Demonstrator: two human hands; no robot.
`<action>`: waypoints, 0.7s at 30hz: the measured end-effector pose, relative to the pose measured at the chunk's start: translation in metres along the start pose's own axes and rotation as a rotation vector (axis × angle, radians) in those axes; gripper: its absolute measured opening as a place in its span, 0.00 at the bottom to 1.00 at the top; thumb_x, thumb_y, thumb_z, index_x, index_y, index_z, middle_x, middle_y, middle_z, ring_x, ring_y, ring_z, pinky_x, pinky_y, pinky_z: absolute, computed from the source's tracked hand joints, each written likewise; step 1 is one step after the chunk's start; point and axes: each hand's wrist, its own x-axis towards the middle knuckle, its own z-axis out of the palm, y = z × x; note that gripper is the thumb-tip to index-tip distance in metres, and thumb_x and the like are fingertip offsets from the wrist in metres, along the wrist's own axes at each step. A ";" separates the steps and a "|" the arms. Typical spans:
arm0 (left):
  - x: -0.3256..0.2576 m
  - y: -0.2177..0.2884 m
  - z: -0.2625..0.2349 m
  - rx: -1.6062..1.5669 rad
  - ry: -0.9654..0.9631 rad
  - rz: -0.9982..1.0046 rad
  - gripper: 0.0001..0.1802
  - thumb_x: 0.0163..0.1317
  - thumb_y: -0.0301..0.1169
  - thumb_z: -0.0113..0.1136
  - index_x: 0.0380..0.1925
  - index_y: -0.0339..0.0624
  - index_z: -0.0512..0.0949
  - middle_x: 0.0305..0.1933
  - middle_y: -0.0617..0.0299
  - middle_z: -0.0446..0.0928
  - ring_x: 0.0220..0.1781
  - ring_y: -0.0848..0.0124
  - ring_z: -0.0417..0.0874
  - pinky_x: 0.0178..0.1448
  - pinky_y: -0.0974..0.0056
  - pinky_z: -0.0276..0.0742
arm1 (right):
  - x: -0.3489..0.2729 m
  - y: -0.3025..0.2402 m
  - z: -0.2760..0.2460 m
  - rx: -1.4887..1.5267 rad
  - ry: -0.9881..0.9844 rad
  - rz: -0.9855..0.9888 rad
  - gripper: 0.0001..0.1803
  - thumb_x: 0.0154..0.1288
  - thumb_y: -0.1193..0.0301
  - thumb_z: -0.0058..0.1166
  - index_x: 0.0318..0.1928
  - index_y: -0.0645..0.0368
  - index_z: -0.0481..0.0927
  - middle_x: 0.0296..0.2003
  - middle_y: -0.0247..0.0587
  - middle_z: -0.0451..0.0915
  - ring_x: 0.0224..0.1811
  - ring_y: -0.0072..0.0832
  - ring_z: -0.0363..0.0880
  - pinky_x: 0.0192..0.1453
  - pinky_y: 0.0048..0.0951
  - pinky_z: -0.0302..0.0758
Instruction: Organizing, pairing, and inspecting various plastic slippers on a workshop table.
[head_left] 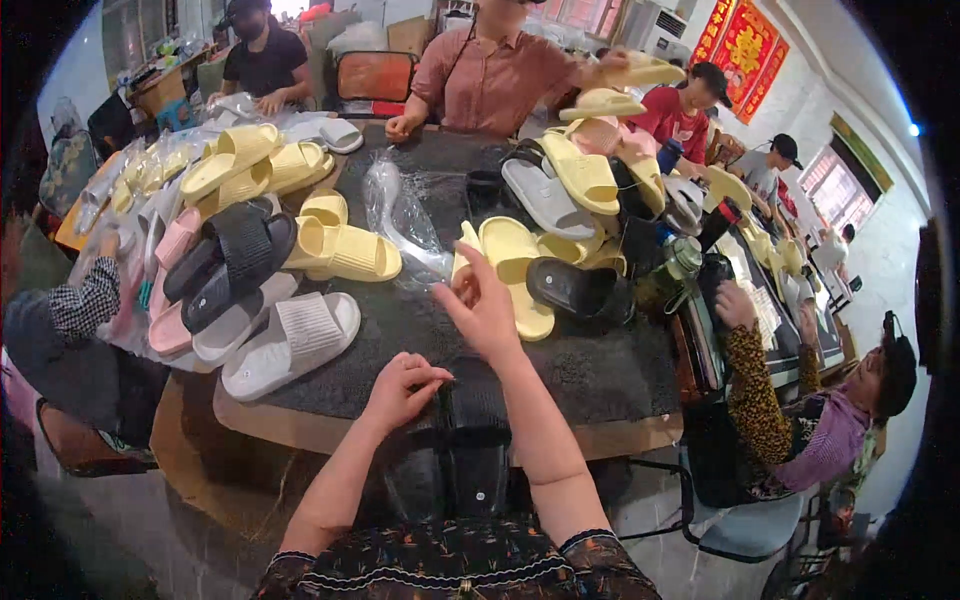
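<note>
My right hand (482, 305) is raised over the dark table mat, thumb and fingers apart, with nothing visible in it. Just beyond its fingers lies a yellow slipper (510, 255), partly covered by a black slipper (570, 288) on its right. Lower and to the left, my left hand (405, 390) is closed, fingertips pressed together; whatever they pinch is too small to make out. Below my hands, a pair of black slippers (472, 450) lies side by side at the table's near edge. A clear plastic bag (395, 205) holding a pale slipper rests past my right hand.
Piled slippers flank the mat: a grey one (293, 345), dark ones (235, 260) and yellow ones (345, 250) leftward, more yellow and grey rightward. A green-lidded bottle (682, 258) stands at right. Co-workers surround the table; one across it (495, 85) holds a yellow slipper.
</note>
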 end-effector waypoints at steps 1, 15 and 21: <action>0.002 0.000 0.000 -0.004 -0.006 0.014 0.10 0.53 0.26 0.63 0.37 0.51 0.85 0.27 0.64 0.72 0.35 0.66 0.73 0.42 0.63 0.72 | 0.002 0.002 0.000 -0.031 -0.120 -0.023 0.30 0.57 0.72 0.64 0.60 0.60 0.70 0.30 0.27 0.67 0.26 0.11 0.63 0.28 0.15 0.62; -0.003 -0.002 0.000 -0.021 0.041 0.025 0.07 0.54 0.28 0.62 0.34 0.48 0.84 0.26 0.62 0.73 0.34 0.62 0.75 0.42 0.60 0.71 | 0.014 0.010 0.004 -0.116 -0.012 0.052 0.22 0.62 0.72 0.60 0.56 0.60 0.74 0.22 0.20 0.64 0.23 0.09 0.59 0.26 0.14 0.58; 0.000 -0.001 0.002 0.001 0.057 -0.020 0.07 0.55 0.30 0.62 0.34 0.45 0.83 0.28 0.60 0.75 0.35 0.60 0.75 0.43 0.59 0.71 | 0.007 0.034 0.007 -0.179 -0.095 0.126 0.18 0.61 0.69 0.62 0.51 0.59 0.79 0.18 0.20 0.62 0.21 0.10 0.57 0.25 0.18 0.56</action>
